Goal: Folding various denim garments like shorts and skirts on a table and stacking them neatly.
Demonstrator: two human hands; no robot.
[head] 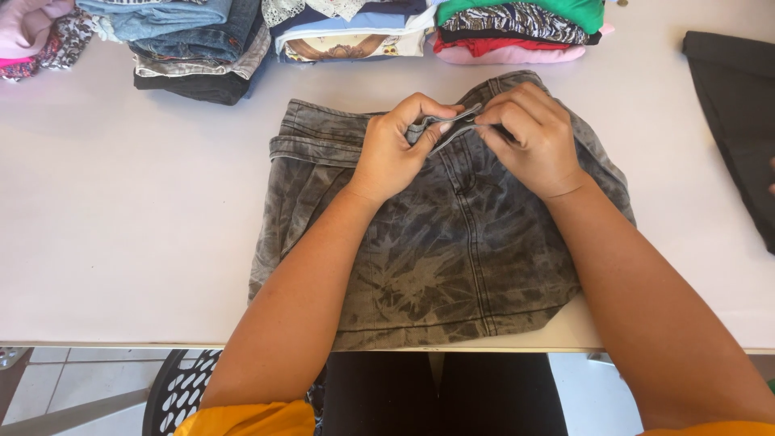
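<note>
- Grey denim skirt (436, 258) lies flat on the white surface (121, 226), its hem at the near edge.
- Left hand (395, 149) and right hand (529, 137) meet at the skirt's waistband, the fingers of both pinched together on the waistband flap.
- Stacks of folded clothes (202, 44) line the far edge.
- Dark garment (739, 105) lies far right.

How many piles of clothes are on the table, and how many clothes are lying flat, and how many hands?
Piles of folded clothes: 4, at the far edge: pink pile, denim pile, blue pile, green-topped pile
Garments lying flat: 2: grey tie-dye denim skirt, black garment
Hands: 2: left hand, right hand, both pinching the skirt's waistband
Total: 8
</note>
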